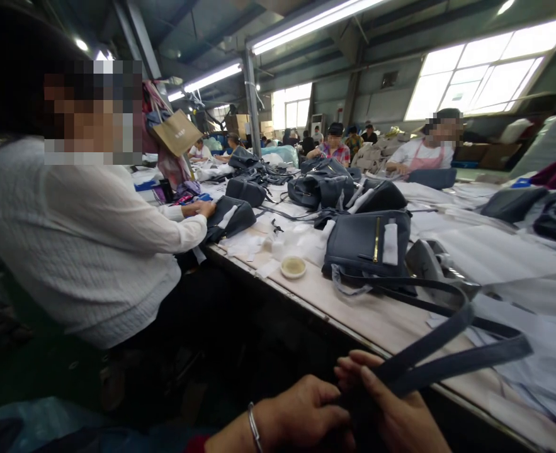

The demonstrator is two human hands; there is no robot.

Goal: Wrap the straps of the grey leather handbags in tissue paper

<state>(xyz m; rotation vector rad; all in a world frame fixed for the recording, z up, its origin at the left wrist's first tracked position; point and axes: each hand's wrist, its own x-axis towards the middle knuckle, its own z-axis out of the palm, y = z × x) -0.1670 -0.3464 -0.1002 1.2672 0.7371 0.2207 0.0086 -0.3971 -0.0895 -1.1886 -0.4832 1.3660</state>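
At the bottom of the head view, my right hand point(400, 406) is closed around a dark blue bag strap point(466, 363), which loops out to the right over the table edge. My left hand point(301, 409), with a silver bangle at the wrist, pinches a dark part of the strap beside it; its fingertips lie partly in shadow. On the table beyond lies a dark blue bag point(348, 242) with a gold zip and a white wrapping patch. The strap seems to run back towards this bag.
A shallow round dish point(293, 267) stands near the table edge point(325, 314). Behind the blue bag sits a grey metal object point(431, 261). More dark bags point(322, 182) are heaped further back. A co-worker in white point(84, 239) handles another bag point(230, 217) at left.
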